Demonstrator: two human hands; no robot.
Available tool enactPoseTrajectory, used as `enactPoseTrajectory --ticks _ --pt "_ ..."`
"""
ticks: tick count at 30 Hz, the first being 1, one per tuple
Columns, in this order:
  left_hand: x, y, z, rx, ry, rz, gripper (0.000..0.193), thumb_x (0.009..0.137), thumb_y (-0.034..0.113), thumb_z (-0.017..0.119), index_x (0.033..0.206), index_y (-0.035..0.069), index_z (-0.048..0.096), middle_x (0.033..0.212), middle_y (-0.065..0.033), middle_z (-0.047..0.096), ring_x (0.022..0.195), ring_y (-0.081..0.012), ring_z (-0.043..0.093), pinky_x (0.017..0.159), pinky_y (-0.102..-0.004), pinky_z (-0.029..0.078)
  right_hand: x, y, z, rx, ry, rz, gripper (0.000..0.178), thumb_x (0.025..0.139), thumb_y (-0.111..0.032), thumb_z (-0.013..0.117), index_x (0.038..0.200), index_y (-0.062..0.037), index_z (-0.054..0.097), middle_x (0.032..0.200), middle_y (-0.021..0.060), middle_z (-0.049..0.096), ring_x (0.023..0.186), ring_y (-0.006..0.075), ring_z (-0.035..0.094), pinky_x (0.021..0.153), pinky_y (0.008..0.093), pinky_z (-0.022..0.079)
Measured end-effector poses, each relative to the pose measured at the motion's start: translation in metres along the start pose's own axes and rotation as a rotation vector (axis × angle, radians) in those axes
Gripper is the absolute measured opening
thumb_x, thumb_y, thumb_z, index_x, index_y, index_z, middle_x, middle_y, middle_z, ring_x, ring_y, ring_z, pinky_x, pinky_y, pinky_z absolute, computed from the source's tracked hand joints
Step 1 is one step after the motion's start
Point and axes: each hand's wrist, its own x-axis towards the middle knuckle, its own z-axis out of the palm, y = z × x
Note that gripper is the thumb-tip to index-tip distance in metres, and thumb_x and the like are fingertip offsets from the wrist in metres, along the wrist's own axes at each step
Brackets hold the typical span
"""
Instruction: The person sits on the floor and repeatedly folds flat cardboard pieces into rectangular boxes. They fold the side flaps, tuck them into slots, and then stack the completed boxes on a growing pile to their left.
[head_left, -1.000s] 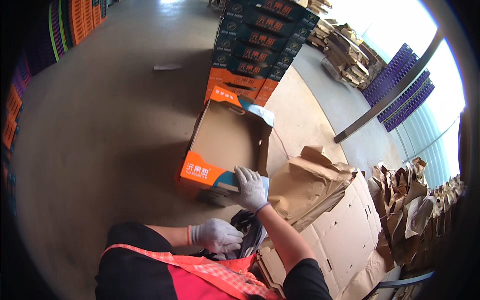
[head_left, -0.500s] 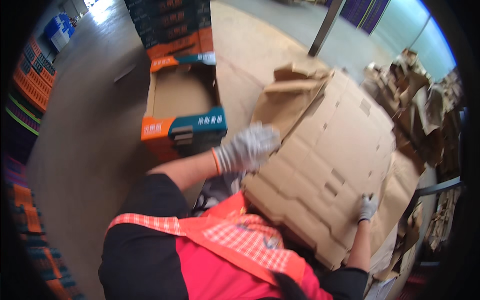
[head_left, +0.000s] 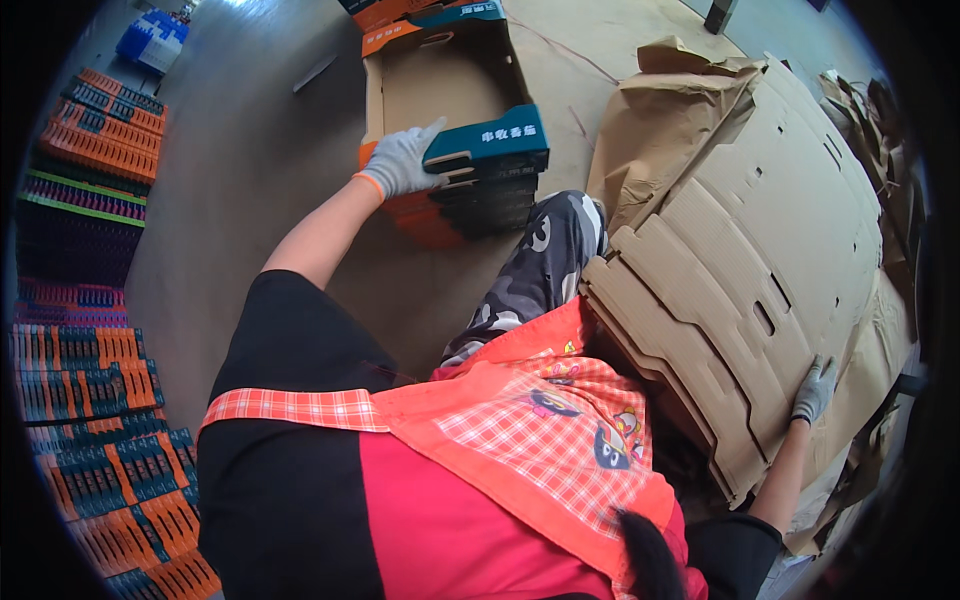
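Note:
At the near wall of an open cardboard tray (head_left: 487,138), orange and teal outside and brown inside, is my left hand (head_left: 402,163) in a grey glove with an orange cuff. Its fingers close on the wall near the left corner, by the handle slot; the thumb points over the rim. This tray tops a stack of similar trays. To the right lies a pile of flat brown die-cut cardboard sheets (head_left: 700,270) with slots and notched edges. My gloved right hand (head_left: 815,390) rests on the pile's right side, fingers stretched out and holding nothing.
Brown wrapping paper (head_left: 640,130) lies beyond and around the sheets, with more crumpled paper at the far right. Tall stacks of folded orange and teal trays (head_left: 120,470) line the left side. A blue and white stack (head_left: 153,40) stands far back. My camouflage-trousered leg (head_left: 530,270) is between tray and sheets.
My left hand has gone from beside the cardboard sheets to the tray's near wall and taken hold there. The right hand stays on the sheets. The view has shifted.

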Motion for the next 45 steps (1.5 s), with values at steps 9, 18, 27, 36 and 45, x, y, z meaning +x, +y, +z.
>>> enactPoseTrajectory --ticks 9,18,27,36,45 --pt "-0.005 -0.019 -0.012 -0.061 -0.193 0.007 0.097 0.065 0.04 0.078 0.147 0.013 0.033 0.116 -0.0218 0.062 0.105 -0.0367 0.06 0.092 -0.0403 0.048 0.004 0.005 0.0 -0.01 -0.012 0.038 0.065 0.097 -0.045 0.045 0.139 0.0047 0.041 0.143 0.0241 0.043 0.134 0.0365 0.039 0.112 0.038 0.029" --pt "-0.008 -0.028 0.002 -0.132 -0.211 -0.029 0.096 0.065 0.036 0.079 0.147 0.016 0.033 0.122 -0.0207 0.06 0.113 -0.0368 0.057 0.098 -0.0391 0.045 0.009 0.01 0.003 -0.001 -0.033 0.013 0.061 0.097 -0.042 0.045 0.137 0.004 0.045 0.14 0.0241 0.047 0.131 0.0362 0.042 0.11 0.0386 0.031" --pt "-0.006 -0.009 -0.031 0.142 -0.368 -0.048 0.111 0.058 0.031 0.082 0.148 0.004 0.024 0.145 -0.0243 0.037 0.126 -0.0383 0.047 0.105 -0.0403 0.04 0.003 -0.017 -0.012 -0.063 -0.084 0.02 0.062 0.094 -0.043 0.046 0.135 0.0027 0.048 0.138 0.0239 0.049 0.128 0.0372 0.046 0.108 0.0402 0.034" --pt "0.096 0.229 -0.002 -0.51 0.151 0.48 0.094 0.085 0.046 0.068 0.145 -0.01 0.022 0.147 -0.0308 0.032 0.14 -0.0368 0.031 0.114 -0.0379 0.026 0.015 -0.021 -0.024 0.201 -0.17 0.369 0.082 0.087 -0.064 0.048 0.135 0.001 0.046 0.13 0.0293 0.053 0.122 0.0414 0.051 0.101 0.0444 0.041" --pt "0.182 0.341 0.051 -1.222 -0.237 0.153 0.085 0.087 0.058 0.059 0.141 -0.005 0.038 0.138 -0.0188 0.051 0.129 -0.0271 0.046 0.108 -0.032 0.032 -0.051 -0.064 -0.054 0.276 -0.004 0.443 0.072 0.082 -0.059 0.062 0.125 -0.0015 0.054 0.11 0.0251 0.065 0.102 0.0408 0.062 0.086 0.047 0.049"
